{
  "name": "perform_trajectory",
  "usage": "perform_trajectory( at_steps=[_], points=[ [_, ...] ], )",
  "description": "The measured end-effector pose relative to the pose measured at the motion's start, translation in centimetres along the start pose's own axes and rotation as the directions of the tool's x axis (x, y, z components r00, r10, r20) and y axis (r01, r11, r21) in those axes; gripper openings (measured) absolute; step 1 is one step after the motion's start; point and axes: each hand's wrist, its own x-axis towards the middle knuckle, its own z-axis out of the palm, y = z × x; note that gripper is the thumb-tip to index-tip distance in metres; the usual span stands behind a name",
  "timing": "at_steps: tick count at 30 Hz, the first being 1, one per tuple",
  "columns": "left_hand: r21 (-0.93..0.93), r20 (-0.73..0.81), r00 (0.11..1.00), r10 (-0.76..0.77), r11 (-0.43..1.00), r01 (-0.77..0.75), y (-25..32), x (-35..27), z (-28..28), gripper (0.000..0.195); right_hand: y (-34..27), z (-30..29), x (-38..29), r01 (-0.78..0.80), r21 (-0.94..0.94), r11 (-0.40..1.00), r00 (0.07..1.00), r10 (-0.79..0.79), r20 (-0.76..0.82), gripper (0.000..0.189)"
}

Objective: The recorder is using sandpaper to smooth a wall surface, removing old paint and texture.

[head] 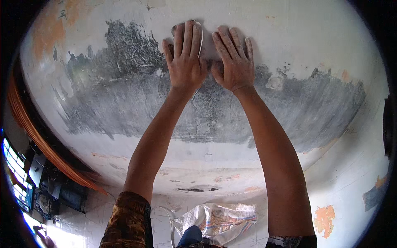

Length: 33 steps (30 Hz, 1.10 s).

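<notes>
Both hands reach up flat against a white plastered wall [294,46] with a broad grey patch [139,102] across it. My left hand [187,59] lies palm-down, fingers slightly apart, over a small dark thing with a thin white curved edge; it is mostly hidden, and I cannot tell what it is. My right hand [234,60] rests beside it on the wall, fingers spread and fingertips dusty, with no object visible in it. The two thumbs are close together, near the upper edge of the grey patch. The palms are hidden.
Below, a crumpled white woven sack [220,220] lies on the tiled floor, near a blue rounded thing [190,235] and a pale cord [170,220]. An orange-brown curtain or frame edge [46,148] curves down the left. A bright barred window [17,173] is at far left.
</notes>
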Motion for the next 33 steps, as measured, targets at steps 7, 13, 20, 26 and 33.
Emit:
perform_trajectory(
  at_steps=[7, 13, 20, 26, 33],
  points=[
    [0.073, 0.224, 0.974, -0.032, 0.997, 0.016, 0.5, -10.9, -0.1, 0.057, -0.2, 0.6, -0.3, 0.007, -0.037, 0.999, 1.0, -0.007, -0.011, 0.071],
    [0.051, 0.023, 1.0, 0.015, 0.999, -0.016, 0.0, -0.7, 0.5, 0.059, -0.2, -0.1, -0.2, -0.009, 0.013, 1.0, 1.0, 0.009, 0.001, 0.071],
    [0.021, 0.208, 0.975, -0.072, 0.997, 0.07, 0.8, -10.8, 0.3, 0.059, 0.1, 0.6, -0.2, 0.009, -0.018, 1.0, 1.0, -0.009, -0.028, 0.071],
    [0.002, 0.019, 1.0, 0.005, 1.0, -0.005, 0.4, -0.1, 0.2, 0.058, -0.1, -0.1, -0.1, 0.001, 0.02, 1.0, 1.0, -0.001, -0.014, 0.069],
    [0.007, 0.224, 0.969, -0.106, 0.994, 0.107, 0.8, -11.5, 0.5, 0.063, -0.1, 0.4, -0.2, 0.018, -0.006, 1.0, 0.999, -0.019, -0.049, 0.058]
  ],
)
